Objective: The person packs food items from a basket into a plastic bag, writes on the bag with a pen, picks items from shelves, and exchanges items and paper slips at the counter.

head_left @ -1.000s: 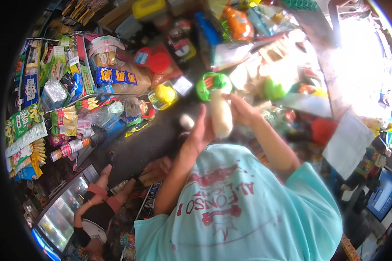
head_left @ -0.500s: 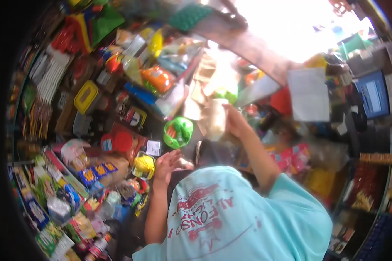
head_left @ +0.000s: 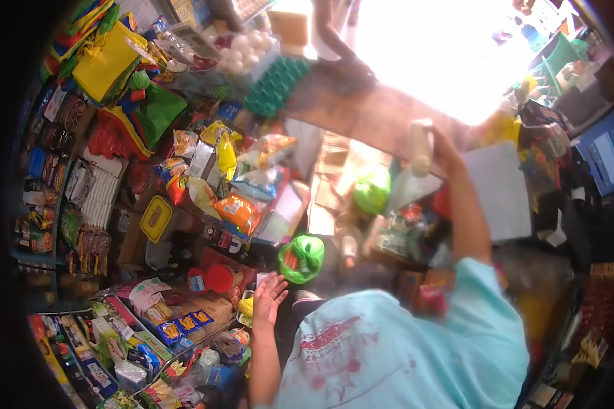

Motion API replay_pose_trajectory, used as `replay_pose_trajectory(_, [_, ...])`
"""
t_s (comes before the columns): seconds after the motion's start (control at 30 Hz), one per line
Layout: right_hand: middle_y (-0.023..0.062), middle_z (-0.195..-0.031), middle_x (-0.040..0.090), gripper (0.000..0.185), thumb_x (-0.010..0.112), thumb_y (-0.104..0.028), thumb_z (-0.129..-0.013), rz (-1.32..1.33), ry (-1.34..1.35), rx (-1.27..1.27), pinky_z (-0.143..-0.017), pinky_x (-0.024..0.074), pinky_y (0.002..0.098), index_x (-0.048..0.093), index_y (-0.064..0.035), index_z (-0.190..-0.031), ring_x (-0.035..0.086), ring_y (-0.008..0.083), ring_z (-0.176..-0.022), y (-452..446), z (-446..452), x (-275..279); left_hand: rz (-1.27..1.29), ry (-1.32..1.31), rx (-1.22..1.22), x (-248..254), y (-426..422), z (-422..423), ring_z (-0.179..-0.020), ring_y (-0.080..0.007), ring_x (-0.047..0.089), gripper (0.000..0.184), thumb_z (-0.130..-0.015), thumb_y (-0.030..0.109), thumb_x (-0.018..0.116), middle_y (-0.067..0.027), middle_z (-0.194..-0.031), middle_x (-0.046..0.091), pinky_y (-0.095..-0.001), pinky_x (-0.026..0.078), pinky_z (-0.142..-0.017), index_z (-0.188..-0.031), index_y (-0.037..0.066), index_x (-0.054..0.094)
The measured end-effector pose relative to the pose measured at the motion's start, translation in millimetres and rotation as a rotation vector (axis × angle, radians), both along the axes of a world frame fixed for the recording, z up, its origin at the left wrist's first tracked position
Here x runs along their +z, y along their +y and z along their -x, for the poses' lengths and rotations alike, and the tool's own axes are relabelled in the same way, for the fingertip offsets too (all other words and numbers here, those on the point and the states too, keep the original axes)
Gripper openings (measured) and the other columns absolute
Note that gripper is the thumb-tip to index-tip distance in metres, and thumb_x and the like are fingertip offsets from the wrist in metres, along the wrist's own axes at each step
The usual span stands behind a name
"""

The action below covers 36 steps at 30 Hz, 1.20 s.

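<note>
Out over the wooden counter (head_left: 368,112), my right hand (head_left: 445,148) is wrapped around a pale, cream-coloured cylindrical container (head_left: 421,146), held roughly upright. Glare and blur hide its label and exact kind. My left hand (head_left: 271,298) holds nothing; its fingers are spread, palm partly turned up. Just beyond those fingers is a green plastic bag (head_left: 302,259) with orange-red items inside. A yellow bundle (head_left: 247,308) in a small tray lies beside the left wrist. Farther out, a second green bag (head_left: 372,191) sits near brown cardboard (head_left: 331,170).
Another person's arm (head_left: 329,34) rests a hand on the counter's far side. Snack packets (head_left: 242,211), a green egg tray (head_left: 276,85) and a box of eggs (head_left: 245,51) crowd the left. Packed shelves (head_left: 92,354) flank me; a laptop (head_left: 604,153) stands at right.
My right arm has stretched forward and right, carrying the pale container from beside the green bag to over the counter. My left hand has opened wider. The camera view has shifted.
</note>
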State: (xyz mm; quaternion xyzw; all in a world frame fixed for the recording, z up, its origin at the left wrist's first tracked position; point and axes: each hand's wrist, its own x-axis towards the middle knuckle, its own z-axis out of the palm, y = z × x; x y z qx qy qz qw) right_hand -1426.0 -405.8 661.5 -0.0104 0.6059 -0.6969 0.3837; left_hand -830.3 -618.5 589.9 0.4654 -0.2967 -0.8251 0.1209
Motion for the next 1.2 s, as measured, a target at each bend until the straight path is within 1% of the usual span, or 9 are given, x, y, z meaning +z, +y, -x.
replay_pose_trajectory(0.07, [0.0104,-0.102,0.064,0.052,0.062,-0.041,-0.087,-0.015,-0.001,0.020,-0.075,0.0554,0.0366,0.055,-0.0022,-0.121,0.066,0.0215,-0.084,-8,31,8,-0.016,-0.021,0.017,-5,11,25,-0.101,-0.0206,0.064,0.031,-0.092,0.018,0.063,-0.0100,-0.114,0.063,-0.0348,0.054,-0.083,-0.121,0.009,0.055])
replay_pose_trajectory(0.27, [0.0096,-0.104,0.061,0.050,0.062,-0.040,-0.086,0.030,0.143,0.003,-0.077,0.0525,0.0348,0.053,-0.0040,-0.120,0.061,0.0198,-0.091,-27,88,-33,-0.030,-0.088,-0.036,-9,42,96,-0.101,-0.0199,0.064,0.029,-0.095,0.021,0.059,-0.0095,-0.114,0.064,-0.0343,0.053,-0.084,-0.120,0.008,0.055])
replay_pose_trajectory(0.47, [0.0089,-0.106,0.059,0.049,0.063,-0.038,-0.086,-0.040,0.191,-0.088,-0.079,0.0510,0.0341,0.054,-0.0034,-0.120,0.060,0.0189,-0.092,-30,90,-52,-0.016,-0.103,-0.074,-3,41,138,-0.101,-0.0183,0.063,0.029,-0.095,0.022,0.058,-0.0091,-0.114,0.064,-0.0332,0.052,-0.084,-0.120,0.008,0.054])
replay_pose_trajectory(0.57, [0.0089,-0.105,0.060,0.047,0.063,-0.036,-0.087,-0.145,0.243,-0.084,-0.079,0.0508,0.0341,0.055,-0.0026,-0.118,0.060,0.0189,-0.093,-30,91,-56,0.006,-0.102,-0.076,-3,33,144,-0.099,-0.0179,0.063,0.028,-0.095,0.023,0.058,-0.0087,-0.114,0.064,-0.0330,0.053,-0.084,-0.119,0.009,0.055])
replay_pose_trajectory(0.67, [0.0092,-0.104,0.061,0.044,0.062,-0.035,-0.088,-0.158,0.268,-0.056,-0.078,0.0506,0.0341,0.056,-0.0017,-0.117,0.061,0.0190,-0.093,-28,93,-58,0.041,-0.099,-0.074,-1,24,147,-0.098,-0.0176,0.064,0.028,-0.095,0.024,0.058,-0.0083,-0.112,0.065,-0.0332,0.053,-0.083,-0.118,0.009,0.055])
replay_pose_trajectory(0.77, [0.0098,-0.105,0.063,0.043,0.062,-0.034,-0.089,-0.205,0.273,-0.011,-0.080,0.0495,0.0339,0.059,-0.0008,-0.117,0.061,0.0194,-0.093,-29,93,-54,0.060,-0.107,-0.045,5,19,150,-0.097,-0.0176,0.064,0.028,-0.095,0.025,0.058,-0.0082,-0.112,0.065,-0.0332,0.053,-0.082,-0.118,0.009,0.055])
replay_pose_trajectory(0.97, [0.0096,-0.104,0.067,0.044,0.066,-0.033,-0.087,-0.386,0.375,0.134,-0.083,0.0470,0.0339,0.062,-0.0026,-0.119,0.062,0.0195,-0.093,-36,95,-50,0.035,-0.110,-0.013,-8,22,144,-0.097,-0.0180,0.064,0.027,-0.096,0.025,0.057,-0.0079,-0.113,0.064,-0.0332,0.053,-0.082,-0.118,0.009,0.055])
replay_pose_trajectory(1.1, [0.0111,-0.104,0.068,0.044,0.068,-0.031,-0.086,-0.401,0.391,0.031,-0.081,0.0478,0.0332,0.063,-0.0027,-0.119,0.062,0.0190,-0.093,-37,87,-41,0.007,-0.105,-0.038,-21,30,134,-0.098,-0.0175,0.064,0.026,-0.097,0.024,0.055,-0.0074,-0.112,0.065,-0.0335,0.053,-0.083,-0.118,0.009,0.056])
replay_pose_trajectory(1.2, [0.0126,-0.106,0.068,0.042,0.068,-0.032,-0.087,-0.413,0.461,-0.072,-0.079,0.0485,0.0319,0.065,-0.0022,-0.117,0.062,0.0182,-0.092,-26,88,-44,-0.006,-0.107,-0.037,-16,35,133,-0.098,-0.0174,0.064,0.027,-0.096,0.024,0.057,-0.0076,-0.111,0.065,-0.0333,0.053,-0.082,-0.118,0.009,0.056])
